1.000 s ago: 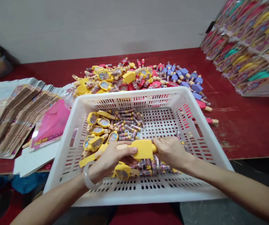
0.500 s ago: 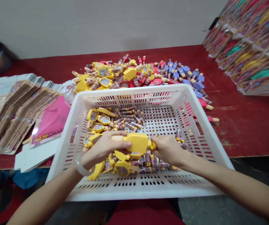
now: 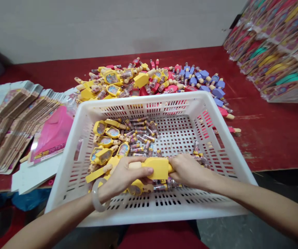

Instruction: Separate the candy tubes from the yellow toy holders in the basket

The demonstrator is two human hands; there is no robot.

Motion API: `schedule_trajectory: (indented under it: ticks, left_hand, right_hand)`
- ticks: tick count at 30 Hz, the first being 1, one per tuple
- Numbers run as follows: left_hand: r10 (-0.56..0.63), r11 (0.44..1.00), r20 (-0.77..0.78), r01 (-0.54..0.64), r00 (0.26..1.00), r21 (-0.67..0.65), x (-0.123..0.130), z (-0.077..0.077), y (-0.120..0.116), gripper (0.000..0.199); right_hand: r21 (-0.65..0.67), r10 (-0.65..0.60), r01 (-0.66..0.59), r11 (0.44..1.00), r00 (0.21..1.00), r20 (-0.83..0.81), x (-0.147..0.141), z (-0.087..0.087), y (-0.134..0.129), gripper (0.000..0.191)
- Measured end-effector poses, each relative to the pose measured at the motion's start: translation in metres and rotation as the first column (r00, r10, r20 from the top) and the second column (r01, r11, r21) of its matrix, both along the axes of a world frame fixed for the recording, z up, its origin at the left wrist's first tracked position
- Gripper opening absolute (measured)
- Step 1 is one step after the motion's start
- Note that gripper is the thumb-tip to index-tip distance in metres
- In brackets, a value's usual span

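My left hand (image 3: pixel 126 175), with a pale bangle at the wrist, is closed around the beige handle of a yellow ice-bar-shaped plastic toy (image 3: pixel 158 168). The toy lies level above the crate, its flat yellow face towards me. At its right end, my right hand (image 3: pixel 187 169) is closed on a yellow cap (image 3: pixel 170 168); anything else inside that fist is hidden. Below, the white plastic crate (image 3: pixel 149 100) holds similar yellow toys (image 3: pixel 104 156) with spotted handles on the left. Small clear tubes (image 3: pixel 140 130) with yellow caps lie in its middle and front.
Behind the crate, a heap of yellow, red and purple toys (image 3: pixel 141 80) covers part of the red table (image 3: pixel 263 138). Folded printed cards (image 3: pixel 16 121) and a pink packet (image 3: pixel 52 133) lie at left. Stacked packaged toys (image 3: pixel 276 62) rise at right.
The yellow toy has moved slightly right and down with my left hand. Its end now sits closer against my right hand, and less of the yellow cap shows.
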State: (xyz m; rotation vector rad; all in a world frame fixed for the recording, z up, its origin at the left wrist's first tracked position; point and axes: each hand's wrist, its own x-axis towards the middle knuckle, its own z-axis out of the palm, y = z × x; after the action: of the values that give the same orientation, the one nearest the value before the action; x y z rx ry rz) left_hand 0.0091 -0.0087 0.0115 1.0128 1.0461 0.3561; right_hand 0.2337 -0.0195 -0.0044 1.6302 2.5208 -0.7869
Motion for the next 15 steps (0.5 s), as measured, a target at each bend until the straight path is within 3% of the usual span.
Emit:
schedule_trajectory:
  ticks: [1,3,5,6,8,10,13,15]
  left_hand:
    - [-0.046,0.996,-0.035,0.049,0.998,0.077,-0.002,0.002,0.002,0.042]
    - [-0.137,0.959,-0.112,0.160,0.984,0.233,-0.008,0.007,0.007,0.043]
    - [-0.225,0.897,-0.201,0.284,0.953,0.340,-0.014,0.011,0.015,0.044]
    - [-0.277,0.860,-0.259,0.359,0.925,0.363,-0.016,0.012,0.019,0.042]
    - [-0.374,0.795,-0.371,0.500,0.850,0.344,-0.018,0.014,0.025,0.037]
    - [-0.425,0.800,-0.408,0.546,0.808,0.249,-0.018,0.011,0.026,0.033]
    - [-0.434,0.893,-0.242,0.449,0.868,0.010,-0.014,0.000,0.025,0.032]
    - [-0.435,0.899,-0.115,0.423,0.893,-0.116,-0.013,-0.009,0.025,0.034]
  right_hand:
    - [-0.151,-0.002,-0.010,0.988,0.997,-0.081,0.002,0.002,0.003,0.006]
    - [-0.420,-0.006,-0.096,0.902,0.972,-0.236,0.005,0.003,0.010,0.007]
    - [-0.522,0.011,-0.176,0.835,0.953,-0.303,0.006,0.002,0.015,0.013]
    - [-0.483,0.035,-0.176,0.858,0.957,-0.287,0.005,-0.001,0.016,0.016]
    - [-0.278,0.102,-0.148,0.949,0.980,-0.173,0.001,-0.007,0.014,0.016]
    - [-0.016,0.159,-0.160,0.987,0.987,-0.020,-0.001,-0.016,0.009,0.015]
    - [0.282,0.233,-0.267,0.921,0.961,0.148,-0.001,-0.025,0.001,0.013]
    - [0.419,0.234,-0.312,0.853,0.945,0.227,0.000,-0.026,-0.002,0.011]
